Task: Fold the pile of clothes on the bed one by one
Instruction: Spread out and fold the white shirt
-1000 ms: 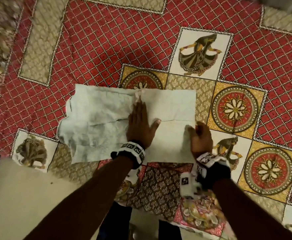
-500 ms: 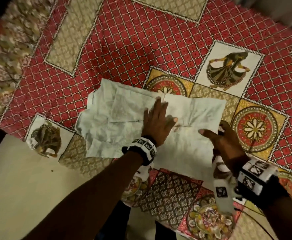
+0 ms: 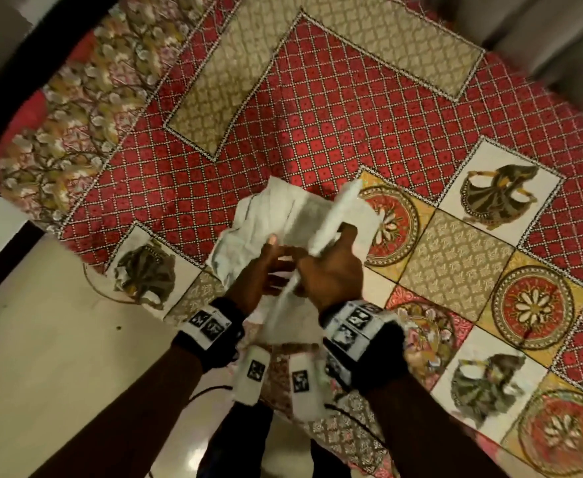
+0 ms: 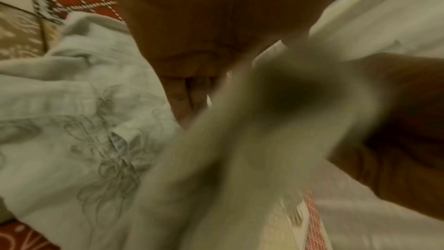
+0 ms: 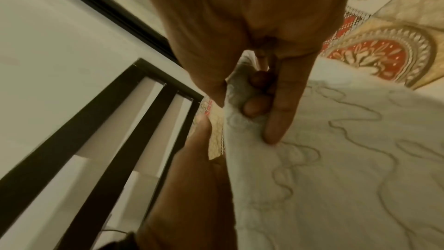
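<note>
A white garment [image 3: 283,215] with a faint grey print lies half folded near the bed's front edge. My right hand [image 3: 331,270] grips its right-hand flap and holds it raised and tilted over the middle; the right wrist view shows the fingers [image 5: 259,105] curled round a bunched edge of the garment [image 5: 336,159]. My left hand [image 3: 265,270] lies beside it with straight fingers on the garment's middle, partly under the raised flap. In the left wrist view the fingers [image 4: 190,102] point down at the garment [image 4: 72,102], and a blurred flap crosses in front.
The bed carries a red, gold and cream patchwork cover [image 3: 317,115]. Pale floor [image 3: 41,339] runs along its near left edge. A floral cloth [image 3: 69,125] lies at the far left. A black frame [image 5: 120,121] stands by the bed.
My right hand has taken hold of the garment's right side and swung it up and leftward over the middle. The left hand stays on the middle. The view has shifted left.
</note>
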